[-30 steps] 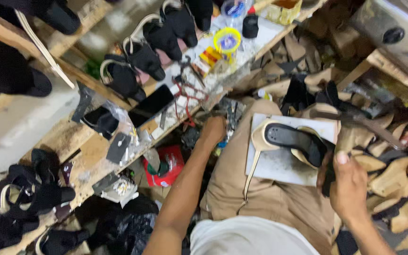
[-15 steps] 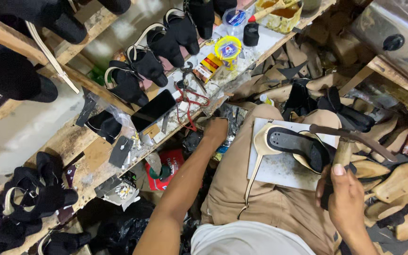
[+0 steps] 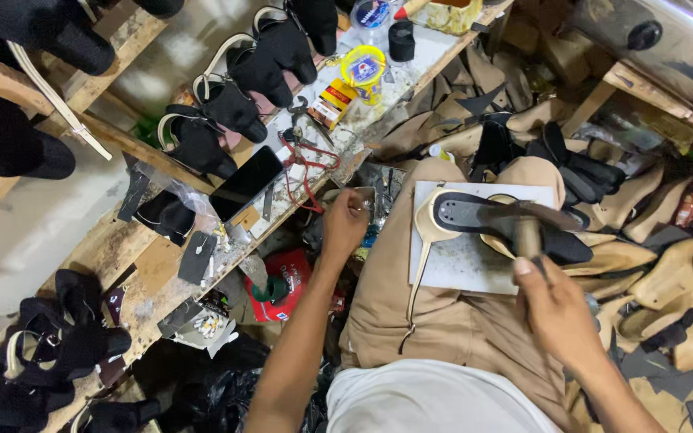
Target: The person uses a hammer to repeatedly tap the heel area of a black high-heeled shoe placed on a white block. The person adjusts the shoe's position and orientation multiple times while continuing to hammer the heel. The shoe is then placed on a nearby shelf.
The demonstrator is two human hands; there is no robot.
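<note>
**Hammer drawn in over the sole**

The right hand (image 3: 559, 309) stays clenched on the hammer (image 3: 523, 220), now nearer the black sole (image 3: 475, 215) on the lap board (image 3: 463, 261). The left hand (image 3: 345, 226), fingers pinched closed, has drawn back slightly from the desk (image 3: 162, 269) edge

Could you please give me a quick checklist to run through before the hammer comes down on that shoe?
1. Hammer held firmly: ok, the right hand wraps its handle, head over the shoe.
2. Black shoe sole sits on the white board on the lap: ok, it lies sole up across the board.
3. Left hand clear of the strike area: ok, it reaches toward the edge of the wooden bench, away from the board.
4. What the left hand is picking up: cannot tell, its fingers hide it.
5. Shoe steadied by a hand: not ok, neither hand holds it.
</note>
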